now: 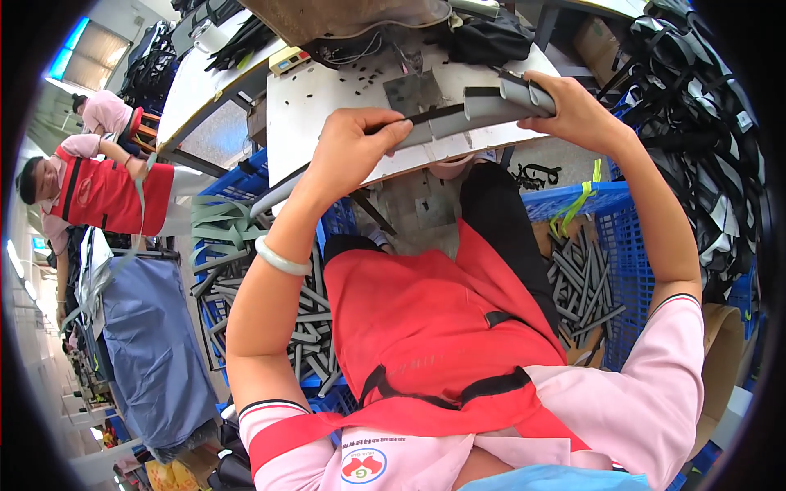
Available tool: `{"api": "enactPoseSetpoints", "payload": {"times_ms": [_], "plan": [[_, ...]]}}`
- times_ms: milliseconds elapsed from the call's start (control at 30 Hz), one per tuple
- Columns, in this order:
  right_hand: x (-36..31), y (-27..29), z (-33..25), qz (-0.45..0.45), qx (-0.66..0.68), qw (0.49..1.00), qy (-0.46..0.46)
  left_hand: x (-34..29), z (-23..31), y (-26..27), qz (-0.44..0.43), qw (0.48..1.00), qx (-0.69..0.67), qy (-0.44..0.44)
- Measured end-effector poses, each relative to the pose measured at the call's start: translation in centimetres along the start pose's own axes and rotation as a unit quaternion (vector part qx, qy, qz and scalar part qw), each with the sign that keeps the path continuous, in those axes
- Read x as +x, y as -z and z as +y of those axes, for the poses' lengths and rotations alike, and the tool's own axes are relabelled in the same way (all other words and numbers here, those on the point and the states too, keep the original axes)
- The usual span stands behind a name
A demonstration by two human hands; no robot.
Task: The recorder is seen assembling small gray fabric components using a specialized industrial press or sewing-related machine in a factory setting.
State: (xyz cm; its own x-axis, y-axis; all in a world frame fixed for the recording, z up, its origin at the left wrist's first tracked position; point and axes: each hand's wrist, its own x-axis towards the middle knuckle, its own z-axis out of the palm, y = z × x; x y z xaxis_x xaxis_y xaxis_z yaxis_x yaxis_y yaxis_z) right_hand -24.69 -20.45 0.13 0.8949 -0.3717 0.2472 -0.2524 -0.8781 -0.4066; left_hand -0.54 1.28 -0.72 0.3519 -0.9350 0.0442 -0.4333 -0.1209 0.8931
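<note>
My left hand (356, 151) pinches one end of a long grey strip (483, 110) with a black edge, thumb on top. At the other end my right hand (577, 113) grips it between thumb and fingers, where several grey pieces overlap or fold together. The strip spans the gap between both hands, above the front edge of a white worktable (307, 106). Whether it is one length or several joined pieces I cannot tell. Behind it is a dark metal plate (413, 92) on the tabletop, below a machine (348, 20) partly out of view.
Blue crates with cut grey pieces stand on my left (307, 327) and right (581, 278). A yellow-green tie (575, 209) hangs on the right crate. Black straps (688, 147) are heaped at far right. Another person in a red apron (110, 192) works at left, near a blue cover (155, 344).
</note>
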Motion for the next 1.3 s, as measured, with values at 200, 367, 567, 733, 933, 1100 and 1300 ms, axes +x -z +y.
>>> {"api": "enactPoseSetpoints", "payload": {"times_ms": [200, 367, 567, 733, 933, 1100, 1300], "plan": [[1.9, 0.4, 0.2, 0.004, -0.006, 0.999, -0.034, 3.1, -0.9, 0.4, 0.009, 0.999, -0.018, 0.04], [2.7, -0.2, 1.6, 0.002, 0.018, 0.999, -0.041, 4.3, -0.9, 0.7, 0.0, 0.999, 0.003, 0.052], [3.4, 0.0, 1.7, -0.008, 0.004, 0.999, -0.047, 4.8, -1.0, 0.3, 0.019, 0.999, -0.013, 0.038], [3.3, -0.1, 2.0, 0.025, -0.022, 0.998, -0.044, 5.2, -0.8, 0.4, 0.019, 0.999, -0.024, 0.044], [4.5, -0.7, 3.8, 0.055, -0.018, 0.998, -0.028, 6.7, -2.5, 1.2, 0.032, 0.997, -0.057, 0.03], [-5.0, 2.7, 3.1, 0.042, 0.018, 0.992, -0.115, 2.9, -3.3, 3.5, 0.112, 0.993, 0.019, -0.005], [-10.8, 0.2, -0.6, -0.137, 0.152, 0.96, -0.19, -2.8, 0.4, -2.8, -0.102, 0.974, 0.161, -0.123]]}}
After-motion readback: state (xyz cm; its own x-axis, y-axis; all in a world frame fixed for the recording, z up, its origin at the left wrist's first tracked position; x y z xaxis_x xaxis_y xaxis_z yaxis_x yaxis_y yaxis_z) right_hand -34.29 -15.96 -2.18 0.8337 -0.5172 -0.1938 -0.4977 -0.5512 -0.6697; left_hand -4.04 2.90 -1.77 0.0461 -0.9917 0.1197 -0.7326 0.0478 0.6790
